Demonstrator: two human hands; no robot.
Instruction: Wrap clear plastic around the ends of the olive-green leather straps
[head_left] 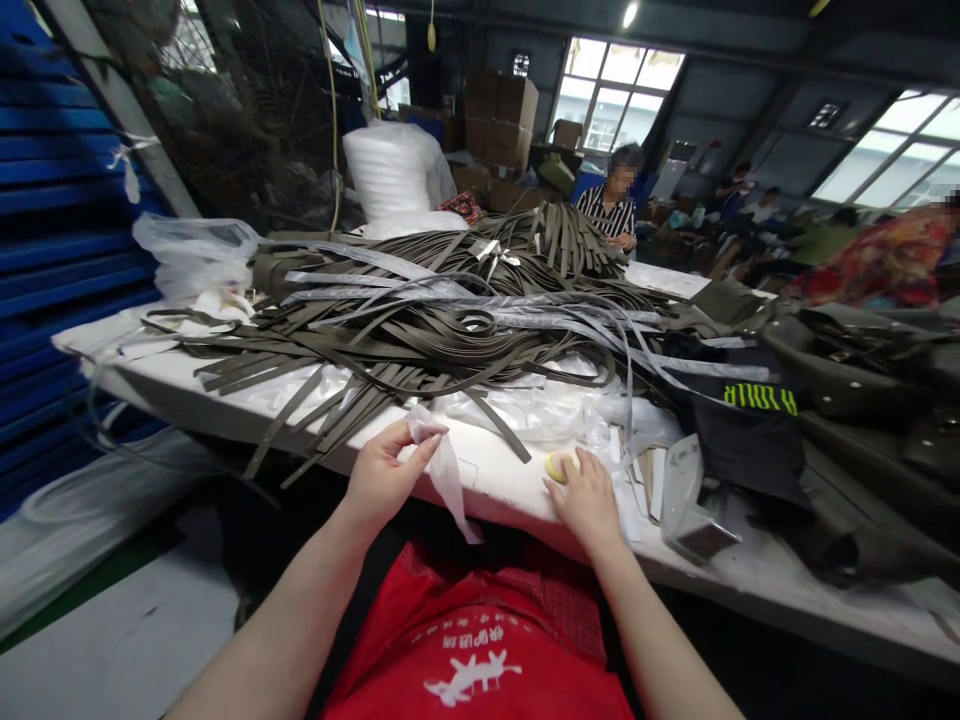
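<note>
My left hand (386, 468) is closed in a pinch on a thin, limp white strip (448, 480), which hangs down over the table's front edge. My right hand (589, 498) rests at the table edge, its fingers curled onto a small yellow round thing (557, 466) whose kind I cannot make out. Beyond both hands lies a large heap of dark olive straps (420, 340), some coiled, their ends pointing toward me. Pale grey plastic-looking strips (525, 305) run across the heap.
Clear plastic bags (195, 250) lie at the left end of the white table (480, 476). To the right are a black bag (750, 440) with green lettering and olive fabric pieces (862, 380). A white foam roll (390, 170) and a person in stripes (611, 200) are behind.
</note>
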